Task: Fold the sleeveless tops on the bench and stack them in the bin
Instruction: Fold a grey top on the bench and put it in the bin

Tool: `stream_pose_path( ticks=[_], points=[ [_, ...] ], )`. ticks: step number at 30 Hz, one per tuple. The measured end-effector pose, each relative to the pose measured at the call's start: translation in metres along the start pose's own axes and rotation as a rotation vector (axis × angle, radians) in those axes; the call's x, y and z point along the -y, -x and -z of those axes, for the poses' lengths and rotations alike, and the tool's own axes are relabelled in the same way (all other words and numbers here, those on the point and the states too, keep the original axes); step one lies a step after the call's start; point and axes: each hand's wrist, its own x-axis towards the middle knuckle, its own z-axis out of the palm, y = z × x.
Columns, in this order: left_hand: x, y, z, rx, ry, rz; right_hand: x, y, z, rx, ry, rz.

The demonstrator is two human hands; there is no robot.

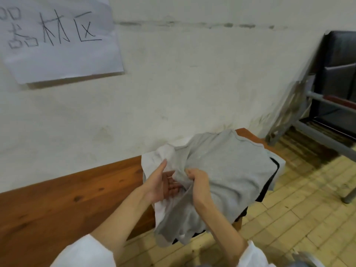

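Observation:
A grey sleeveless top (227, 166) lies spread over a pile of clothes at the right end of the wooden bench (67, 197). Under it a white top (154, 160) shows at the left, and a black garment (269, 182) peeks out at the right and front. My right hand (198, 182) pinches a bunched edge of the grey top near its left side. My left hand (161, 180) is palm up with straight fingers, touching the cloth beside the right hand. No bin is in view.
A whitish wall with a handwritten paper sign (57, 37) runs behind the bench. A dark metal-framed chair (335, 89) stands at the right. Yellowish tiled floor (298, 218) lies in front and to the right.

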Motion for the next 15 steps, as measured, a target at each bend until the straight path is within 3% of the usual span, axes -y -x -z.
stream_pose_path(
  ticks=[3, 7, 9, 11, 13, 15],
  points=[
    [-0.01, 0.009, -0.011, -0.021, 0.089, -0.075, 0.004, 0.018, -0.009, 0.255, -0.045, -0.029],
    [-0.018, 0.016, -0.016, -0.16, 0.137, -0.155, -0.009, 0.029, -0.022, 0.498, 0.336, -0.02],
    [-0.018, 0.023, -0.004, -0.16, 0.202, -0.168, -0.01, 0.028, -0.027, 0.385, 0.427, 0.111],
    [-0.022, 0.033, 0.01, -0.177, 0.334, -0.179, -0.014, 0.012, -0.022, -0.008, 0.416, 0.181],
    [-0.026, 0.041, 0.031, -0.176, 0.453, -0.216, -0.023, -0.011, -0.012, -0.286, 0.642, 0.262],
    [-0.028, 0.05, 0.053, -0.192, 0.517, -0.213, -0.034, -0.026, -0.008, -0.176, 0.949, 0.157]
  ],
)
